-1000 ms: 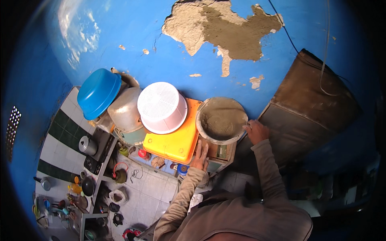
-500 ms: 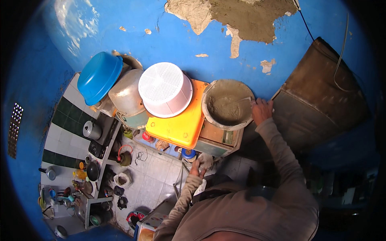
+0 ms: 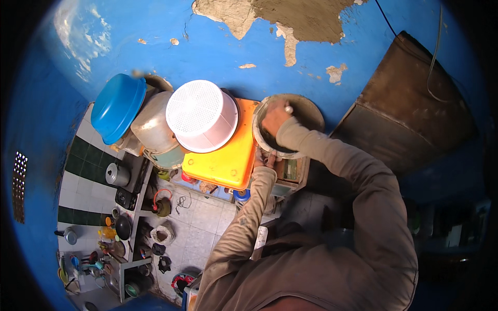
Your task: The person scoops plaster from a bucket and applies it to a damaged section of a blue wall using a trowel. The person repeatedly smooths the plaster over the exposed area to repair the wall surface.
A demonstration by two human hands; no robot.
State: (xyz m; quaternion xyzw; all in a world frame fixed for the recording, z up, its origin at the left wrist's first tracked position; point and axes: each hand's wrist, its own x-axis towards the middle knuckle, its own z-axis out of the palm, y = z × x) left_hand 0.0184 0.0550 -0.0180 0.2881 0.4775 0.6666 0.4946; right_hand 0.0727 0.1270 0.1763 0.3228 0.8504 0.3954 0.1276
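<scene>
A grey bucket (image 3: 313, 115) with a mortar-crusted rim stands tilted toward me on the boxes by the wall. My right hand (image 3: 276, 118) reaches inside it, fingers closed round a trowel; only the pale round end of its handle (image 3: 289, 109) shows, and the blade is hidden. Against the bucket's near rim my left hand (image 3: 265, 158) is closed, steadying it from the front left. The mortar inside is mostly covered by my right hand and sleeve. Just left of the bucket lies an upturned orange-yellow plastic tub (image 3: 223, 168).
A white perforated basket (image 3: 196, 111) sits on the yellow tub. Further left are a metal pot (image 3: 154, 120) and a blue basin (image 3: 118, 106). A brown panel (image 3: 410, 98) leans at right. The blue wall has a patch of bare plaster (image 3: 306, 18). Kitchen shelves stand lower left.
My right hand has gone from the bucket's right rim into its left side. My left hand has risen from below onto the near rim. The view has shifted slightly.
</scene>
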